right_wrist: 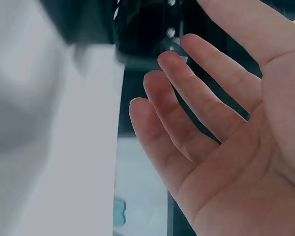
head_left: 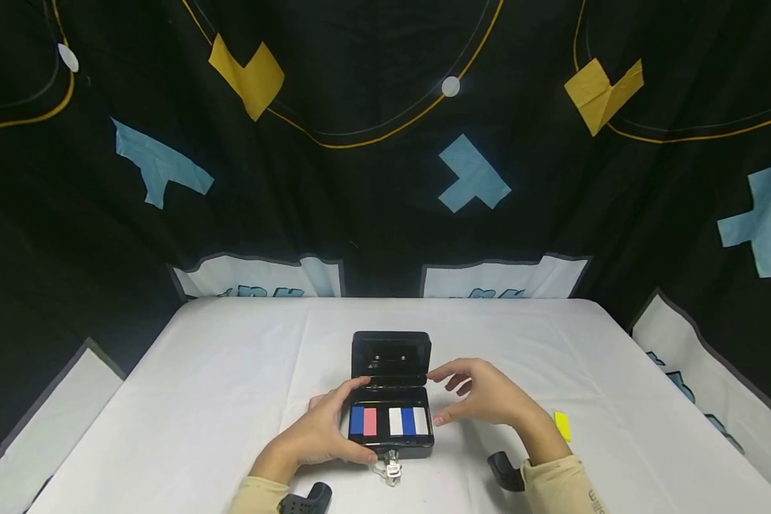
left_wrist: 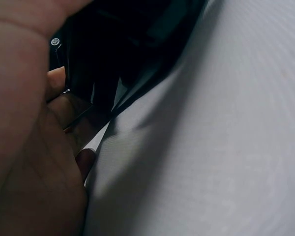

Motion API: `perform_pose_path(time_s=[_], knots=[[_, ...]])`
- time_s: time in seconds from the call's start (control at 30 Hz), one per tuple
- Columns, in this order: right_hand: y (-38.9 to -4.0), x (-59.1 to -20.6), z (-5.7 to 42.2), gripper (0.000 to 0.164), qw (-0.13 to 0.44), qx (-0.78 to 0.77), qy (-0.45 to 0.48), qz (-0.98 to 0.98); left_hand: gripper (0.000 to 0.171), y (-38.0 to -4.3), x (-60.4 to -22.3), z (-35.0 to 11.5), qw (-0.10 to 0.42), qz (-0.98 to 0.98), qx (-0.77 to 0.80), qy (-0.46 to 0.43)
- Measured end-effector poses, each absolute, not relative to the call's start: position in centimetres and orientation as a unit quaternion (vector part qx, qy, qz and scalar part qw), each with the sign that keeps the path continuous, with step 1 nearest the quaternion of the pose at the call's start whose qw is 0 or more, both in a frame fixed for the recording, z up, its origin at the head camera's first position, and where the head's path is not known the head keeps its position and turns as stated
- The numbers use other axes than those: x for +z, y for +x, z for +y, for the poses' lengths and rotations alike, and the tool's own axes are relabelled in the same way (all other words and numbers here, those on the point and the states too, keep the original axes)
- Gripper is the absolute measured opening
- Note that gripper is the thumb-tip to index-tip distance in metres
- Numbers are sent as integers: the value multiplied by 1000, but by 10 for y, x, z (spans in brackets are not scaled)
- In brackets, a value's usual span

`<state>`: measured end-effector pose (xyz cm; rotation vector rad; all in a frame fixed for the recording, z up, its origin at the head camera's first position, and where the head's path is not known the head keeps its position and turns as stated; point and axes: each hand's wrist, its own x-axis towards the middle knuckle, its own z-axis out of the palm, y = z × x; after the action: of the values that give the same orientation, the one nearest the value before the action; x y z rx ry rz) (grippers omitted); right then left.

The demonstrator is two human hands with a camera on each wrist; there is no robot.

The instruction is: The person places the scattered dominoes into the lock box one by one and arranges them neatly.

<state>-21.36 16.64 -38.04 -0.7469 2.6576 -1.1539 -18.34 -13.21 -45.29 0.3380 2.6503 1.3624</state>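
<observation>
A small black cash box (head_left: 392, 452) stands on the white table with its lid (head_left: 390, 350) raised. Blue, pink and white strips (head_left: 408, 421) lie side by side inside it, with a dark gap between the pink one and the nearest white one. Keys (head_left: 392, 470) hang at the box's front. My left hand (head_left: 324, 432) grips the box's left side, thumb at the front and fingers toward the hinge. Beside the right side is my right hand (head_left: 482, 394), its fingertips close to the hinge corner. Its fingers (right_wrist: 201, 103) look relaxed and hold nothing.
A bright yellow piece (head_left: 562, 426) lies on the table (head_left: 231, 371) to the right, behind my right forearm. Black wrist mounts (head_left: 505, 471) sit by both wrists. A dark curtain (head_left: 373, 193) with yellow and blue shapes hangs behind the table.
</observation>
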Motion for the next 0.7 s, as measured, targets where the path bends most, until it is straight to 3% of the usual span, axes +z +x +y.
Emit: perform_pose_path(time_s=[0.7], knots=[[-203, -388, 271, 73, 80, -354, -116, 925, 118, -182, -452, -131, 74, 878, 460, 108]])
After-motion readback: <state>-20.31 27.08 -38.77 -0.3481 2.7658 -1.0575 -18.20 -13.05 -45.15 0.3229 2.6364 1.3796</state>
